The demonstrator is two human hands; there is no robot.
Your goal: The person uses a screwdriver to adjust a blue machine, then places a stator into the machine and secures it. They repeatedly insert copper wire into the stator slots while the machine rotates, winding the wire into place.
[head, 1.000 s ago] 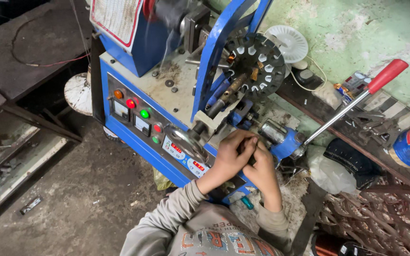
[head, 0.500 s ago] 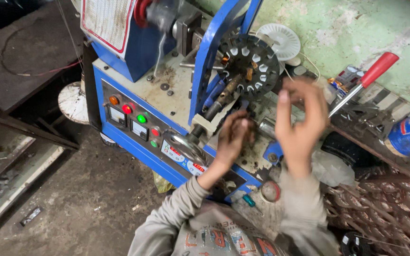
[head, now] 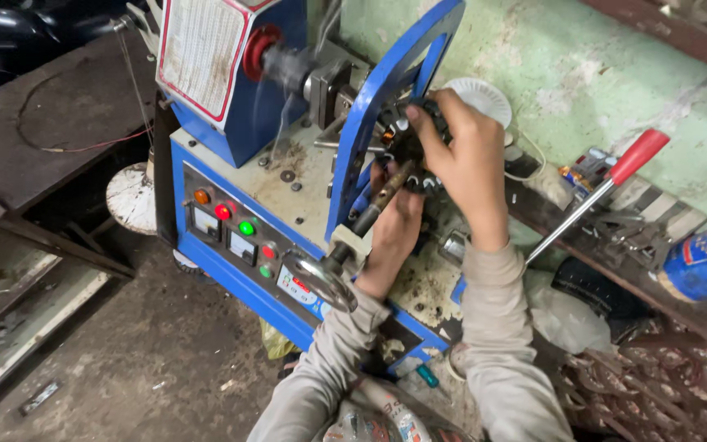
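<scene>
While both grey-sleeved forearms come up from the bottom edge, the round silver handwheel (head: 321, 281) on the blue machine's front corner sits nearest, w/ a dark threaded shaft (head: 374, 205) running up from it at a slant. Just left of it is the slanted control panel (head: 235, 233): orange, red and green round lamps plus two small square meters. The left hand (head: 394, 225) is next to the shaft, fingers curled upward and pressed against the underside of the dark round slotted stator core (head: 411, 143); can't tell if they pinch anything, as the tips are hidden. The right hand (head: 464, 160) lies over the core's right side, fingers bent and closed round its rim, thumb toward the blue curved metal frame arm (head: 386, 98) that arcs up in front of the core. So the core is mid-machine, held betw. both hands, just behind that arm. To the right, a red-handled lever (head: 615, 176) leans across a cluttered bench, and a blue cylindrical can (head: 701, 262) lies near the edge. Further back stands the blue box housing w/ a white printed plate (head: 202, 53), and a small white round fan guard (head: 484, 98) against the green wall (head: 599, 65).
</scene>
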